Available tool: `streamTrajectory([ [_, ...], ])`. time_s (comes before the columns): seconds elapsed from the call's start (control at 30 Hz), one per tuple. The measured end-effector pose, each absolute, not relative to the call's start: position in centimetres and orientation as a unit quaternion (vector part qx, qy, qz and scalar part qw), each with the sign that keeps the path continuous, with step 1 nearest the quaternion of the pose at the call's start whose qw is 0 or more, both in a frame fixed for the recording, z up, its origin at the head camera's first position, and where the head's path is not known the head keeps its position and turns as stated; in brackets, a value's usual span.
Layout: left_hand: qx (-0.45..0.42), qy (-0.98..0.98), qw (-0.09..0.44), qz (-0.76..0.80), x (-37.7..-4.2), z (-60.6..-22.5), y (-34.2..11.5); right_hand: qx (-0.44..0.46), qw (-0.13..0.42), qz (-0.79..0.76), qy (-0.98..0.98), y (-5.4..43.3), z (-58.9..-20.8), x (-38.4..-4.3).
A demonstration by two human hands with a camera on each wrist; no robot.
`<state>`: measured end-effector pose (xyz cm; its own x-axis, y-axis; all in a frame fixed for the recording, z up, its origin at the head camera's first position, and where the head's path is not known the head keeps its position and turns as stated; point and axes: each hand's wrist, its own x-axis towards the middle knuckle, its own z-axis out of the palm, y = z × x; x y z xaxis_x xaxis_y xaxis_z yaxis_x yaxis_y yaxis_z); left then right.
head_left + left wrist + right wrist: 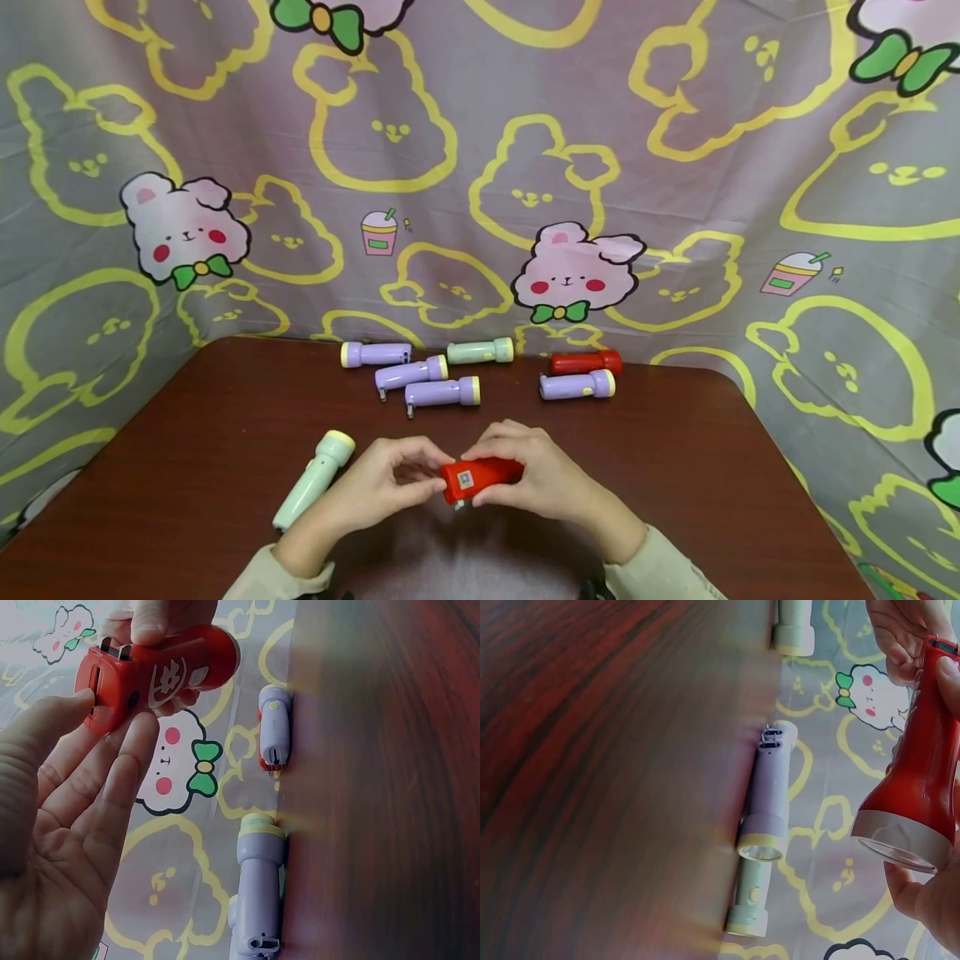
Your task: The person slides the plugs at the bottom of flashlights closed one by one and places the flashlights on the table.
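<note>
Between both hands, above the bench, sits the red torch: right fingers curl round its body, left fingers pinch its plug end. Judging by that, the plug is being worked; next needs a steady pull. Spare torches lie beyond.

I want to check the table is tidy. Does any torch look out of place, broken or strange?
Nothing looks broken. One green torch lies alone near the left hand, apart from the six torches at the back of the table. Both hands hold a red torch, the right hand around its body, with its plug prongs folded out.
</note>
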<state>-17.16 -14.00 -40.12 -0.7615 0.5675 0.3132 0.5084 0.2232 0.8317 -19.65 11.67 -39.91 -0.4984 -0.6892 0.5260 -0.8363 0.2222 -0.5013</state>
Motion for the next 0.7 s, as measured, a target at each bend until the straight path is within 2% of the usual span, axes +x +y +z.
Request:
streamTrajectory([
  [0.37, 0.346, 0.785, 0.029, 0.513, -17.17, -39.84, -14.05, 0.484, 0.126, 0.349, -0.793, 11.72, -39.90, -19.54],
  [0.7, 0.341, 0.793, 0.031, 0.505, -16.94, -39.68, -14.18, 0.468, 0.103, 0.351, -0.805, 11.59, -39.93, -19.09],
])
